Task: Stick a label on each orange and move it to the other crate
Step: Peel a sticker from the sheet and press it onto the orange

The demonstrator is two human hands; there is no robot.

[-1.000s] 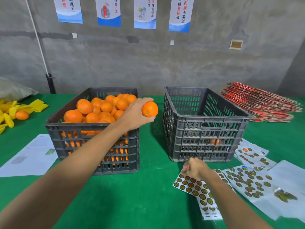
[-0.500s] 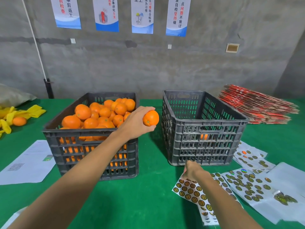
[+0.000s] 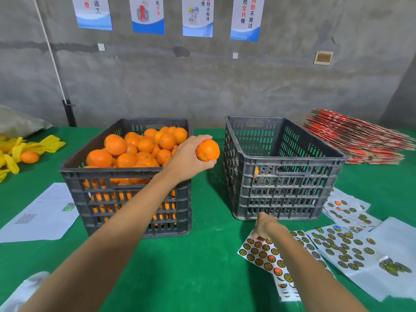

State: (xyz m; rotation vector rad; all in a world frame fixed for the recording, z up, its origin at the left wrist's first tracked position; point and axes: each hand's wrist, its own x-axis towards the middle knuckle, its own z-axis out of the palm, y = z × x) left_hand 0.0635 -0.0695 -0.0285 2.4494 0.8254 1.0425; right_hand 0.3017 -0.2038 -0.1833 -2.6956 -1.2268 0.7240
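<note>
My left hand (image 3: 188, 156) grips one orange (image 3: 208, 150) in the air between the two dark crates. The left crate (image 3: 126, 176) is heaped with oranges. The right crate (image 3: 283, 167) looks almost bare, with a bit of orange showing through its front slots. My right hand (image 3: 265, 227) reaches down in front of the right crate, its fingertips on the top edge of a sticker sheet (image 3: 263, 255) covered with round gold labels. Whether a label is pinched is hidden by the hand.
More label sheets (image 3: 344, 246) spread over the green table at the right. A stack of red flat cartons (image 3: 360, 140) lies at the back right. White paper (image 3: 42, 215) lies left of the full crate. Yellow netting and a loose orange (image 3: 29, 157) sit far left.
The left hand keeps the orange held between the crates, turned slightly. The right hand stays at the top edge of the sticker sheet. The camera tilted a little.
</note>
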